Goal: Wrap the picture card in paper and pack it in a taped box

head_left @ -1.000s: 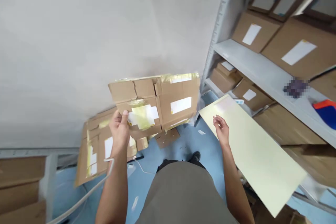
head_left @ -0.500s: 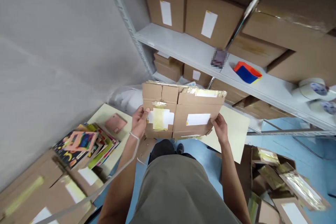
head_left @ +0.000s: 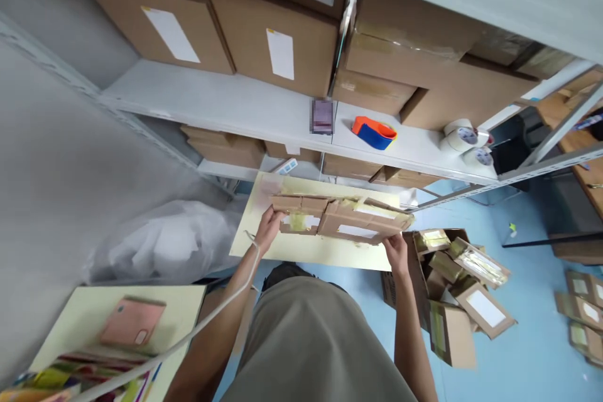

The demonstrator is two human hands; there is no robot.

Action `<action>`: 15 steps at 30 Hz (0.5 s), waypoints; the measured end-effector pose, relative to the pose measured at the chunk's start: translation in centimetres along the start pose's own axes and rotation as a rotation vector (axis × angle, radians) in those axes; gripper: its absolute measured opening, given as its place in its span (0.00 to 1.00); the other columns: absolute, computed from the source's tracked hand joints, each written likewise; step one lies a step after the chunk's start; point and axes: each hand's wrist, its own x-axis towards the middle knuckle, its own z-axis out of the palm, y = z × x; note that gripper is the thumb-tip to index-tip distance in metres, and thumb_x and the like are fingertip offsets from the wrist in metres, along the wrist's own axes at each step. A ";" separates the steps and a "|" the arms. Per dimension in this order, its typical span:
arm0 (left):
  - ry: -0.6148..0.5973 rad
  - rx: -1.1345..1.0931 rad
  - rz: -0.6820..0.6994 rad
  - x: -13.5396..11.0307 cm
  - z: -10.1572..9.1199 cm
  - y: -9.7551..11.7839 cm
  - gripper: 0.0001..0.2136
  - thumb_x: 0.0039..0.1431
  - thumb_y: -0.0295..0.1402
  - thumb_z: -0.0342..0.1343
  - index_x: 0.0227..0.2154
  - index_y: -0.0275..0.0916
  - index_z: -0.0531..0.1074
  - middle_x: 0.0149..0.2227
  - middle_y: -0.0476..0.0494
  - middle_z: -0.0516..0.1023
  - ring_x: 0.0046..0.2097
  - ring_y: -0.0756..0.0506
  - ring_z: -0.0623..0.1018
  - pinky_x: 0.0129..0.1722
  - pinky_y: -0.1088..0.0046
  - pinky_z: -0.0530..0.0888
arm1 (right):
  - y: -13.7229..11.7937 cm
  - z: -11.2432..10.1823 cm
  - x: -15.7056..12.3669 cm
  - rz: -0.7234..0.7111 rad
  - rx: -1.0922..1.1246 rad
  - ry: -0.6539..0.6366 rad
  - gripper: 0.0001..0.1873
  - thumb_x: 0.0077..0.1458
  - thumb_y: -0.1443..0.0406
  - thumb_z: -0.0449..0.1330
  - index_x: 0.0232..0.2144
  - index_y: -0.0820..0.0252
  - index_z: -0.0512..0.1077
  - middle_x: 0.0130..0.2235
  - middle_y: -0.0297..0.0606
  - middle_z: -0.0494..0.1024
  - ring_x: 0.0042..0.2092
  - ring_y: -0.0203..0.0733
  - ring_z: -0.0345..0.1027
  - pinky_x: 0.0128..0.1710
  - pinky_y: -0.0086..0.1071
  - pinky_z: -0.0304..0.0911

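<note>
A flattened cardboard box with white labels and yellowish tape is held out in front of me, tilted over a pale yellow table. My left hand grips its left edge, thumb on the near face. At the lower right corner, my right hand is closed on the cardboard, its fingers partly hidden behind it. A thin pale cable runs across my left forearm.
Ahead stands a metal shelf with cardboard boxes, tape rolls and an orange-blue band. A carton of used boxes is at right. Left are a plastic-wrapped bundle and a side table with a pink notebook.
My view has swung to the right, bringing the shelf and the carton of boxes further in. The flattened box has tipped flatter and dropped closer to the table, with both hands still holding it.
</note>
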 end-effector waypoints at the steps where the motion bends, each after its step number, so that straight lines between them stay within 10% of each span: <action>1: -0.022 0.027 0.001 0.7 0.4 0.0 0.14 0.52 0.45 0.58 0.37 0.44 0.76 0.39 0.42 0.83 0.52 0.33 0.79 0.55 0.58 0.75 | -0.1 0.0 -0.2 0.011 -0.021 0.021 0.23 0.50 0.47 0.71 0.38 0.57 0.76 0.41 0.49 0.87 0.47 0.58 0.81 0.50 0.51 0.76; 15: -0.144 -0.004 -0.085 7.9 2.1 -3.0 0.12 0.53 0.44 0.53 0.31 0.41 0.74 0.35 0.40 0.82 0.47 0.33 0.78 0.53 0.56 0.74 | -0.3 1.9 -2.9 0.031 -0.014 0.058 0.29 0.57 0.48 0.68 0.54 0.58 0.78 0.54 0.52 0.86 0.59 0.63 0.78 0.62 0.57 0.71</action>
